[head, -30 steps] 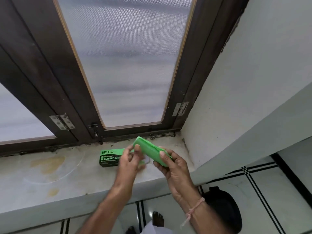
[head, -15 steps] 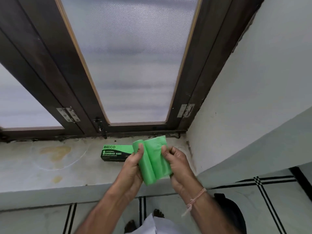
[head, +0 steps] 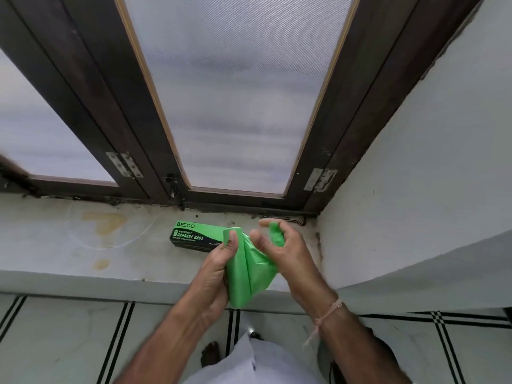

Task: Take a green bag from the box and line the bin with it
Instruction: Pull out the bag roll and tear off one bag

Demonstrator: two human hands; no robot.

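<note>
While the bag [head: 249, 273] is only partly unfolded, my job is to open it out without tearing it. My left hand [head: 217, 264] is curled round the folded part, with the thumb pressing on its far end. My right hand [head: 285, 245] pinches a loose bit of the film between thumb and fingers, just to the right. The bag hangs between both hands over the near edge of the sill [head: 83, 245]; I cannot tell whether it touches it. The box [head: 194, 236] lies on the sill just left of my hands and farther off, its right end hidden behind my left thumb.

I think the left hand should act as the anchor but ease its grip enough for the folds to slip out. The right should draw away steadily rather than snatch, since film this thin probably stretches or rips. Then I need to find the open mouth, not the sealed end, and rub the two layers apart. The bin [head: 339, 368] seems to be the dark shape near me on the floor, mostly under my right forearm, so I would shake the bag open before turning there.
</note>
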